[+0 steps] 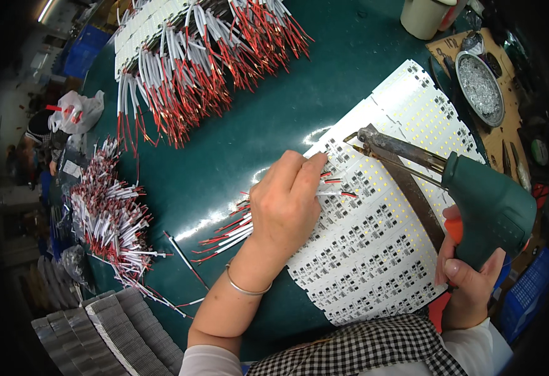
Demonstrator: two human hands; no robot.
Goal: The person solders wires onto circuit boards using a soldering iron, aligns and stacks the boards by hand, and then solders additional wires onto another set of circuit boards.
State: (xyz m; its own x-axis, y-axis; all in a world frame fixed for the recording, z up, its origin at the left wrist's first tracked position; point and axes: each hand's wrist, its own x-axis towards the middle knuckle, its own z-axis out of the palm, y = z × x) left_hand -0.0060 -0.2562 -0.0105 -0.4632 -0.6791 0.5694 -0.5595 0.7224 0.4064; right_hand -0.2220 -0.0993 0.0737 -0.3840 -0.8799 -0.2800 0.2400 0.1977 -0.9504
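Note:
My left hand (287, 203) is closed around a small bundle of white-sheathed wires (237, 230) with red and black ends. Its fingertips rest over a white panel of LED circuit boards (356, 250), covered with rows of black components and small yellow LEDs. A wire end (348, 194) pokes out beside the fingers onto the panel. My right hand (472, 279) grips a green soldering gun (491, 203) with an orange trigger. The gun's tip (351, 138) hovers over or touches the panel near my left fingers; which one I cannot tell. Beneath its nozzle, a brown flat bar (415, 203) lies across the boards.
Finished-looking boards with hanging red and white wires (205, 69) are stacked at the far left. A loose wire heap (108, 216) lies left. Grey stacked strips (115, 332) sit near left. A metal bowl (480, 89) on cardboard and a beige cup (422, 17) stand far right.

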